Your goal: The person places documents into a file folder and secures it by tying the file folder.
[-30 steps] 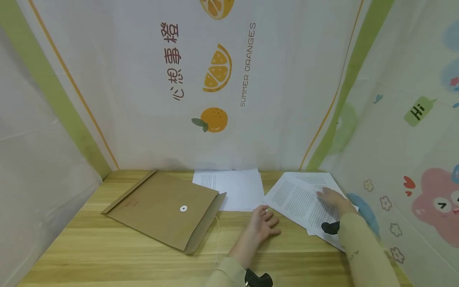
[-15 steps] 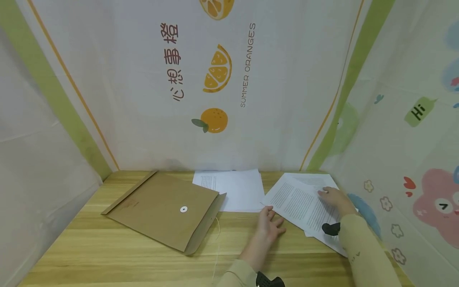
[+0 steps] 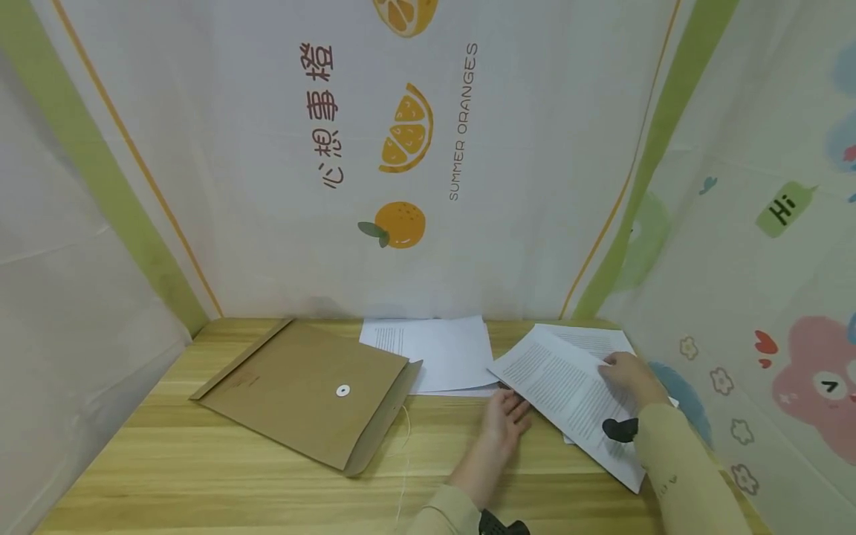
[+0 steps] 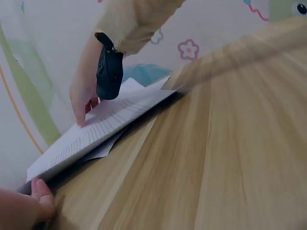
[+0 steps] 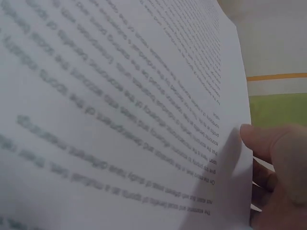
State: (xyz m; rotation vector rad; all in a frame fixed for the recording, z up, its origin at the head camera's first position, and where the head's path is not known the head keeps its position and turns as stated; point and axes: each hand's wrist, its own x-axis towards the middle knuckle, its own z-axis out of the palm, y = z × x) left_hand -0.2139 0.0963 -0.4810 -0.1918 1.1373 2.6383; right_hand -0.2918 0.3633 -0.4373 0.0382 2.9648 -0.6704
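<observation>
A printed sheet stack (image 3: 568, 394) is raised at a slant off the table on the right, above another printed sheet (image 3: 595, 340). My right hand (image 3: 631, 377) pinches the stack's far-right edge; in the right wrist view the thumb (image 5: 261, 139) lies on the printed face and the fingers are behind it. My left hand (image 3: 501, 427) is at the stack's near-left edge, its fingertips partly hidden under the paper. In the left wrist view, fingertips (image 4: 42, 189) of the left hand touch the lower edge.
A brown paper document envelope (image 3: 301, 394) with a white button and a loose string (image 3: 405, 461) lies at left, flap open. White sheets (image 3: 441, 353) lie at the back middle of the wooden table (image 3: 267, 490). Printed cloth walls (image 3: 535, 148) stand behind and at both sides.
The right hand has lifted the printed stack's right edge and turned to pinch it. The left hand has moved right and its fingertips have slid under the stack's edge.
</observation>
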